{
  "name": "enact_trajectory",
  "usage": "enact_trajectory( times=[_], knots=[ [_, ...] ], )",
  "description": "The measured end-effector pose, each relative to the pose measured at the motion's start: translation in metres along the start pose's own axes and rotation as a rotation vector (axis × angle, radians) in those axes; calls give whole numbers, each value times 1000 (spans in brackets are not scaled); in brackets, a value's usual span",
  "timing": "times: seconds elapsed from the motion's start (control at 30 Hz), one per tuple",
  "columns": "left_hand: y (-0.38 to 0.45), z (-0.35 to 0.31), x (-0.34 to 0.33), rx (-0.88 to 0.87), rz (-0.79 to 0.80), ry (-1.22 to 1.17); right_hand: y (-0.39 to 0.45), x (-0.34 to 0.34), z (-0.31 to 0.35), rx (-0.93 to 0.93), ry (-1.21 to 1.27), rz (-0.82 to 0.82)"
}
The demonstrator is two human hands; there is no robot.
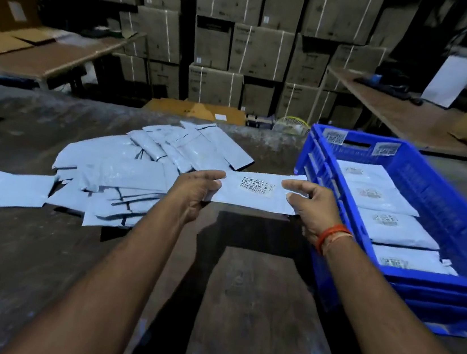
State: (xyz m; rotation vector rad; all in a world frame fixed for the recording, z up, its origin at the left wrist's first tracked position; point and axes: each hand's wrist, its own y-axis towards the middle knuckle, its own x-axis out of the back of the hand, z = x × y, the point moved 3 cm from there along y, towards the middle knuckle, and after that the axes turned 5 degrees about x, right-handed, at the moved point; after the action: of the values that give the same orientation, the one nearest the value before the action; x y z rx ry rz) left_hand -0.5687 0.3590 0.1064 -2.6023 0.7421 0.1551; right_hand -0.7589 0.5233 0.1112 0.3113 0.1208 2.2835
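Two hands, one labelled pouch held between pile and crate

Far to our left a single grey pouch [10, 190] lies flat on the dark table [6, 271], its right edge close beside a pile of grey pouches [126, 171]. The pile spreads loosely toward the middle of the table. Many of its pouches overlap, and several show a dark flap edge.

Right of the pile comes our left hand [194, 191]. Its fingers and thumb are curled round the left end of the labelled pouch [252, 201] and pinch it. We hold that pouch stretched roughly level between both hands, lifted clear of the table, with its dark shadow on the surface beneath. It hangs between the pile and the crate. A barcode label [257, 186] faces up near the middle of it.

Our right hand [309, 209] grips the right end in the same way, forefinger along the far edge and thumb on the upper face. An orange thread band [334, 236] circles that wrist.

Further right stands a blue crate [443, 201]. The pouch's right end reaches its left wall, though we cannot tell whether they touch. Inside lies a row of pouches [383, 202], overlapping, labels up. Behind the table, cardboard boxes [260, 52] are stacked high.
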Motion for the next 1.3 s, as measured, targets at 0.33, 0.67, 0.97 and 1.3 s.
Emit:
enact_trajectory(
  times=[0.33,0.67,0.97,1.3],
  knots=[
    [18,-61,-172,-358,51,350,79,168,47,7,-15,-164],
    [69,-21,-330,-412,-82,889,136,304,-27,-201,-166,-269],
    [86,-1,-374,-447,-202,1484,172,302,-80,-220,-538,-114],
    [81,26,-380,-422,-195,1709,168,293,-66,-158,-841,88]
  ],
)
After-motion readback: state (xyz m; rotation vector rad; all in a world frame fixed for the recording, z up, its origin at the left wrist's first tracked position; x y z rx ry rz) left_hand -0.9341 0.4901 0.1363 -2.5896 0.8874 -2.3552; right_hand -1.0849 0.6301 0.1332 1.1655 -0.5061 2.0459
